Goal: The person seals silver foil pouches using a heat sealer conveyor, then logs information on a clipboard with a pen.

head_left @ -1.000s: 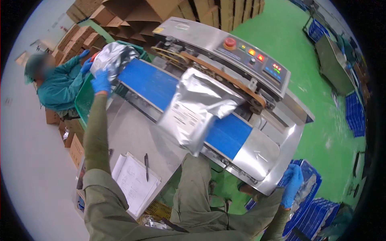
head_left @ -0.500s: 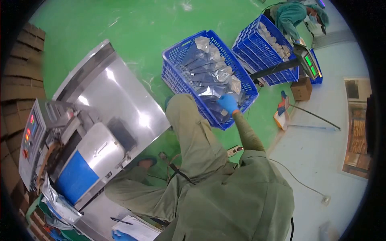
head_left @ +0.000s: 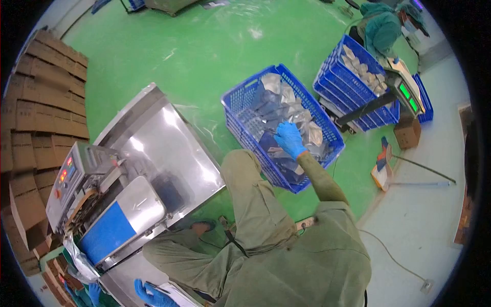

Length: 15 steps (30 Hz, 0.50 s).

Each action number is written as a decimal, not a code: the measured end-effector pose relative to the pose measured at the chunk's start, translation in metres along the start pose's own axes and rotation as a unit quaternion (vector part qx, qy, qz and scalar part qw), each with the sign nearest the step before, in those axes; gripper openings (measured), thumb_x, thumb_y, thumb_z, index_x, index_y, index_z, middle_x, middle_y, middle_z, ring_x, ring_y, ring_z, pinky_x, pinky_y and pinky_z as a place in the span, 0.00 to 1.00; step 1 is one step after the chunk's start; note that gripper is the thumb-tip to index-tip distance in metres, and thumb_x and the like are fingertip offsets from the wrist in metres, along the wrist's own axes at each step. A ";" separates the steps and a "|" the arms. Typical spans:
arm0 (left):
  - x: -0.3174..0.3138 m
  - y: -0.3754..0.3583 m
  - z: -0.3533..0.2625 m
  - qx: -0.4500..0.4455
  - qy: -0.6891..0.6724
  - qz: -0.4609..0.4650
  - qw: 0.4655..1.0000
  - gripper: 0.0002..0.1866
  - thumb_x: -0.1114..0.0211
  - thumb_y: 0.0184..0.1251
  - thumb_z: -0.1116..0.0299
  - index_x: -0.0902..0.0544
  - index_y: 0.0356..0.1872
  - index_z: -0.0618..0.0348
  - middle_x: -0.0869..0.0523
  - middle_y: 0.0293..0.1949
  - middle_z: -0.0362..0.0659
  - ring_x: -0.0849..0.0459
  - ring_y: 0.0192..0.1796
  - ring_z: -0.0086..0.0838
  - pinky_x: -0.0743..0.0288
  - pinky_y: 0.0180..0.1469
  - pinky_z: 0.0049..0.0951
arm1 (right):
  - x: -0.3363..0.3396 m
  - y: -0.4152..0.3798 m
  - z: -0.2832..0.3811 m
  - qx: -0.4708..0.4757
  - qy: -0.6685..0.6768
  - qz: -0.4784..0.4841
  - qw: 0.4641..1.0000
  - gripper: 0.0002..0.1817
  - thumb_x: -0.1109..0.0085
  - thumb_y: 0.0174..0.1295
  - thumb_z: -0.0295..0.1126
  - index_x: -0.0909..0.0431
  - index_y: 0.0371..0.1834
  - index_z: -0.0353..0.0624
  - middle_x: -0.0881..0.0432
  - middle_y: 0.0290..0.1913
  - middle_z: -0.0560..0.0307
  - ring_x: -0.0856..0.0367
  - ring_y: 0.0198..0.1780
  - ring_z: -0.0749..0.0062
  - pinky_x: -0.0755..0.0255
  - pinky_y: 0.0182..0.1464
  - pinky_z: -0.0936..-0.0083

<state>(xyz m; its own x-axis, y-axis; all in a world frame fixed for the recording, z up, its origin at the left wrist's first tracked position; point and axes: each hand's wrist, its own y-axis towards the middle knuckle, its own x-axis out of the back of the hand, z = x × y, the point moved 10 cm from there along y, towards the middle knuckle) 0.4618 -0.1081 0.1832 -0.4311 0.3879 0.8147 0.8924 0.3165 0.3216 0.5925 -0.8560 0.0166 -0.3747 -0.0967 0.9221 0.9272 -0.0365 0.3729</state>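
Note:
My right hand, in a blue glove, reaches into a blue plastic crate filled with silver foil pouches. Its fingers curl onto the edge of a foil pouch near the crate's middle; the fingertips are partly hidden. At the bottom edge of the view, my left hand, also gloved in blue, has its fingers apart above sheets of paper. A dark pen lies by it, partly covered by the hand.
A steel table carries a sealing machine with a blue belt. Stacked crates and a scale stand at the right, with a co-worker behind. Cartons line the left. Another person's gloved hand shows lower left.
The view has shifted, so the scene sits lower and farther right. My right hand has moved from the crate's near side toward its middle. More of my left hand shows over the paper.

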 end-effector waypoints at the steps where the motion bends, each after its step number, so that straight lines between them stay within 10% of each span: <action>1: -0.017 0.003 -0.017 0.032 -0.062 0.007 0.998 0.22 0.45 0.78 0.64 0.26 0.63 0.70 0.23 0.63 0.53 0.25 0.64 0.40 0.33 0.68 0.40 | 0.036 0.024 0.026 0.017 0.015 0.008 1.000 0.08 0.39 0.56 0.36 0.20 0.27 0.44 0.22 0.26 0.52 0.20 0.27 0.52 0.27 0.31 0.53; 6: -0.132 0.021 -0.240 -0.105 -0.266 0.220 0.933 0.30 0.28 0.58 0.76 0.24 0.63 0.68 0.21 0.62 0.53 0.25 0.67 0.41 0.34 0.71 0.38 | 0.229 0.115 0.215 0.233 0.004 -0.004 0.972 0.07 0.40 0.59 0.36 0.22 0.30 0.46 0.26 0.25 0.57 0.24 0.22 0.59 0.31 0.20 0.61; 9: -0.141 0.058 -0.337 -0.252 -0.311 0.130 0.907 0.45 0.19 0.49 0.67 0.31 0.71 0.62 0.28 0.70 0.54 0.29 0.72 0.45 0.35 0.73 0.41 | 0.318 0.137 0.326 0.369 0.061 -0.006 0.927 0.09 0.39 0.61 0.39 0.22 0.37 0.47 0.27 0.26 0.57 0.22 0.24 0.62 0.30 0.22 0.61; 13: -0.150 0.137 -0.313 -0.106 -0.626 0.257 0.729 0.47 0.15 0.44 0.64 0.29 0.68 0.62 0.22 0.65 0.51 0.21 0.64 0.36 0.25 0.65 0.37 | 0.377 0.158 0.444 0.482 0.184 -0.030 0.856 0.15 0.37 0.61 0.41 0.22 0.48 0.47 0.25 0.33 0.57 0.20 0.29 0.60 0.26 0.29 0.62; 15: -0.138 0.162 -0.263 -0.113 -0.413 0.281 0.859 0.45 0.14 0.44 0.64 0.27 0.66 0.62 0.19 0.60 0.48 0.18 0.59 0.32 0.23 0.60 0.35 | 0.382 0.177 0.476 0.482 0.174 -0.047 0.857 0.22 0.34 0.59 0.40 0.23 0.55 0.46 0.21 0.40 0.54 0.17 0.36 0.58 0.22 0.38 0.62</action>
<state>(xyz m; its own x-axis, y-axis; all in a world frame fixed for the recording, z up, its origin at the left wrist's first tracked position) 0.7012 -0.3375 0.2497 0.2117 0.9358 0.2819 0.9536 -0.2609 0.1503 0.6126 -0.4255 0.4841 -0.2688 -0.4365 0.8586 0.3967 0.7621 0.5117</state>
